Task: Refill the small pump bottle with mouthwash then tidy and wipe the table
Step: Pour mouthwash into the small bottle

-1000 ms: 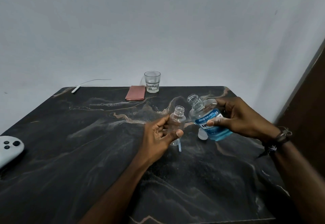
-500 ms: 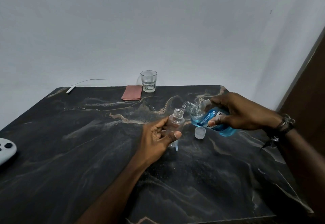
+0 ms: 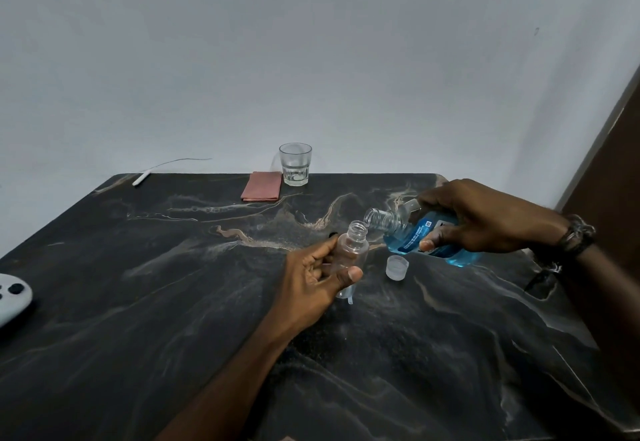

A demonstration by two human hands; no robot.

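My left hand (image 3: 317,276) grips a small clear bottle (image 3: 351,248), uncapped and held nearly upright just above the dark marble table (image 3: 173,302). My right hand (image 3: 485,221) holds the blue mouthwash bottle (image 3: 414,231) tipped almost flat, its open mouth just right of and slightly above the small bottle's neck. The blue liquid sits low in the body; none shows in the neck. A clear cap (image 3: 396,267) stands on the table between the hands. A thin pale tube end (image 3: 349,298) pokes out below my left hand.
At the table's back edge stand a glass tumbler (image 3: 295,163) and a folded pink cloth (image 3: 262,186). A white cable (image 3: 142,177) lies at the back left. A white game controller (image 3: 12,297) sits at the left edge. A brown door (image 3: 616,170) is on the right.
My right hand has tipped the mouthwash bottle from nearly upright to almost flat and brought its mouth to the small bottle's neck. My left hand kept the small bottle steady.
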